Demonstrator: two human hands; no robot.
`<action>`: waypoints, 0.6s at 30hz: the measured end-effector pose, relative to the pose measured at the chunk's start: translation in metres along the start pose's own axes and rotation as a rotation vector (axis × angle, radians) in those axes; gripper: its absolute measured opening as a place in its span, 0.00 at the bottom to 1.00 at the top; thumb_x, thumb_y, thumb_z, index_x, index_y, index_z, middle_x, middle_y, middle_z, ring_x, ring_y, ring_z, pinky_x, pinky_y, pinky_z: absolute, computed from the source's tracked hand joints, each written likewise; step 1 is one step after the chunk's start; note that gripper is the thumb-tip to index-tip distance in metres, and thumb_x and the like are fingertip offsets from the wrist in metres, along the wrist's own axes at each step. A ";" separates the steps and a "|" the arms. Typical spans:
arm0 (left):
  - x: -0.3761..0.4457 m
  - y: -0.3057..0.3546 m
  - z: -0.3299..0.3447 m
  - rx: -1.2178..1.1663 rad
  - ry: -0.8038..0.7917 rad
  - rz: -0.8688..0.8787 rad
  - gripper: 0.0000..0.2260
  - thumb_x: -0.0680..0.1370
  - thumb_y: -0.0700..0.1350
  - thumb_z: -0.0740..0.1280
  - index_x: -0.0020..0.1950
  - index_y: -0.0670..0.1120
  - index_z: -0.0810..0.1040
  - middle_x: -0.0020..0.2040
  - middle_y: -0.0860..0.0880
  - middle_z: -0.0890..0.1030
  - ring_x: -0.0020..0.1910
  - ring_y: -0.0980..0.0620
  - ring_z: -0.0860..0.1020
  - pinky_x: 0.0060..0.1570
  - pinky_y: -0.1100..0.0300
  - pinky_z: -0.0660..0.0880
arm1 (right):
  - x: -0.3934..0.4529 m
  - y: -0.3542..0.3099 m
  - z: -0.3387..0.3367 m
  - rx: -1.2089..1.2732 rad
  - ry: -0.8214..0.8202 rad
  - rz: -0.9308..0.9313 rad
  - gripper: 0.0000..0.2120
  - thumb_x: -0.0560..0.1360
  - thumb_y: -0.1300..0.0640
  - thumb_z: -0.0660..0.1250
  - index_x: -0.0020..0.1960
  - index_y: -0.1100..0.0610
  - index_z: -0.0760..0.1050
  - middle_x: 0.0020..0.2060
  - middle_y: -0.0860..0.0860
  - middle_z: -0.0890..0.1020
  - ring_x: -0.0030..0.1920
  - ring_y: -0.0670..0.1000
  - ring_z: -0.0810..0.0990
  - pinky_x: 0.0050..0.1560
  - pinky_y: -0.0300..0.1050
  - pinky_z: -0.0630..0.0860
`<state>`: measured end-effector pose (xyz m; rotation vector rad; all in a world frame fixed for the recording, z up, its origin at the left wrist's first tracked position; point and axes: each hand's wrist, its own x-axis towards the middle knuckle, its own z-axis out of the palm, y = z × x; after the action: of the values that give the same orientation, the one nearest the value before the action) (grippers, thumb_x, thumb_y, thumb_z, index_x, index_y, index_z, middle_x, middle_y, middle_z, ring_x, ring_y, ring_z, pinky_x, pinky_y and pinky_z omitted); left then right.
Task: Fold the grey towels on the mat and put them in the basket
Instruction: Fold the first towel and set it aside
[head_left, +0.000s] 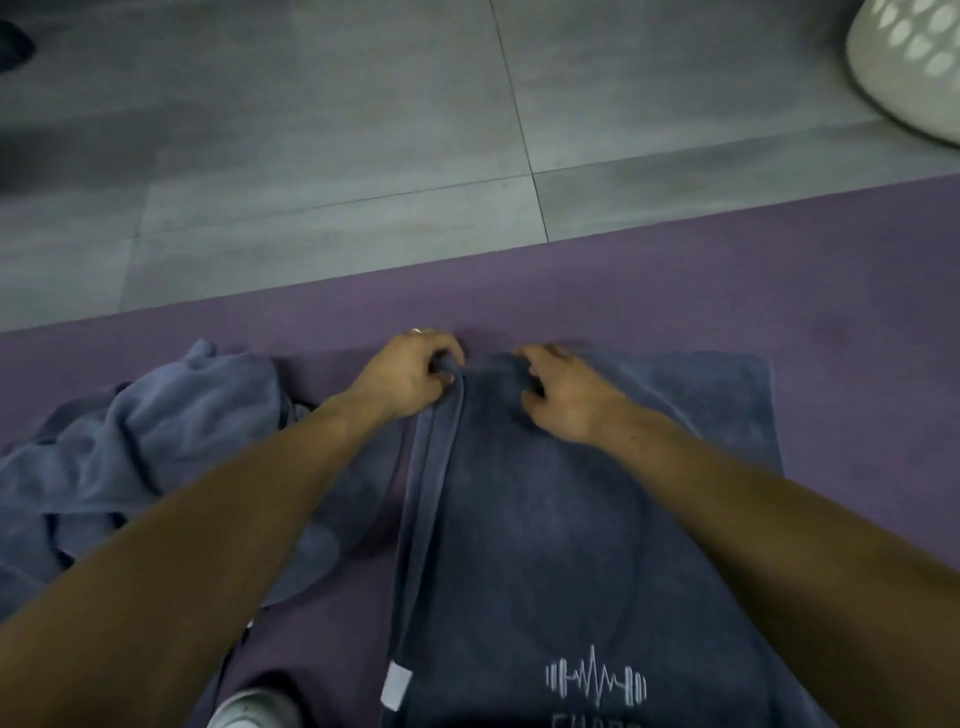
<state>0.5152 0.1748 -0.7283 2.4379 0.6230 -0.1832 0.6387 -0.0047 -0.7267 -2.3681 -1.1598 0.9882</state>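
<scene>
Grey towel (545, 519): barbell-pulse logo (596, 682) | left hand (410, 376) pinches corner | right hand (563, 392) curled, grip unclear

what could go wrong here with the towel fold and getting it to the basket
The left hand pinches only the far corner of the flat grey towel, so the layered left edge could slip and skew the fold. The crumpled towel lies close and might get dragged along. The basket sits off the mat, so a loose fold may open when carried.
</scene>
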 end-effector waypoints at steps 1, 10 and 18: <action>0.002 -0.001 0.000 -0.067 0.061 -0.080 0.07 0.71 0.36 0.71 0.45 0.47 0.79 0.44 0.50 0.81 0.44 0.54 0.77 0.47 0.63 0.75 | 0.002 0.003 0.006 0.032 0.012 0.011 0.24 0.77 0.56 0.62 0.72 0.54 0.63 0.67 0.55 0.67 0.64 0.56 0.72 0.65 0.54 0.71; 0.011 -0.018 -0.018 0.097 -0.091 0.058 0.08 0.71 0.36 0.72 0.48 0.43 0.78 0.39 0.51 0.77 0.36 0.53 0.73 0.46 0.57 0.74 | 0.010 0.003 0.023 0.116 0.135 0.118 0.23 0.76 0.55 0.64 0.70 0.54 0.64 0.65 0.53 0.63 0.59 0.55 0.74 0.61 0.53 0.74; 0.011 -0.022 -0.007 -0.715 0.171 -0.289 0.15 0.75 0.26 0.61 0.36 0.45 0.73 0.37 0.51 0.82 0.40 0.52 0.80 0.45 0.63 0.78 | 0.012 -0.001 0.028 0.052 0.177 0.145 0.22 0.76 0.54 0.63 0.69 0.53 0.64 0.64 0.53 0.64 0.55 0.55 0.75 0.54 0.53 0.77</action>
<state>0.5139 0.1986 -0.7371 1.6791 0.9292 0.1216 0.6239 0.0052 -0.7514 -2.4686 -0.8983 0.8217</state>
